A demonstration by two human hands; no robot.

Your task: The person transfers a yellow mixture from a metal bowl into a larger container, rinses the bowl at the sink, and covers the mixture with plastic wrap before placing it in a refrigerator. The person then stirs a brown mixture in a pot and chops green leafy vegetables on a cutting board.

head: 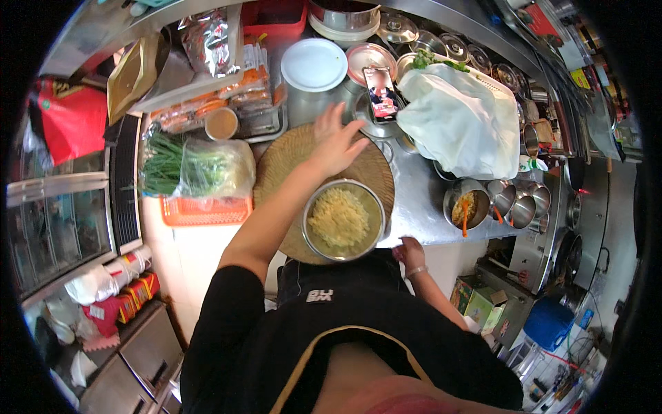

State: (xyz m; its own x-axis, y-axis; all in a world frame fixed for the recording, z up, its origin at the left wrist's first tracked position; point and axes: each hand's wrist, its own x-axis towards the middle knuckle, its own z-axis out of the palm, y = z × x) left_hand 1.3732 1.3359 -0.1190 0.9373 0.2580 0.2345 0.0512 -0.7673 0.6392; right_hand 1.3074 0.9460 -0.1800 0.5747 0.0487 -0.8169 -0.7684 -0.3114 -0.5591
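Observation:
My left hand [336,142] reaches out over the round wooden chopping block [279,171]; its fingers are spread and a little blurred, with nothing in them. Below that forearm, at the near side of the block, stands a steel bowl [383,220] heaped with pale yellow minced food [339,215], which looks like garlic. Beyond my fingertips a smartphone [381,95] with a lit screen leans among steel lids. Down by the counter's front edge is my right hand [412,253], a bracelet on its wrist. Its fingers are partly hidden, so whether it holds anything is unclear.
Left of the block, bagged green onions [207,168] lie on an orange basket [207,211]. Behind are packed orange food packets [253,67] and a white round lid [314,64]. To the right, a white cloth [460,119] covers a basket; steel pots [481,204] line the counter edge.

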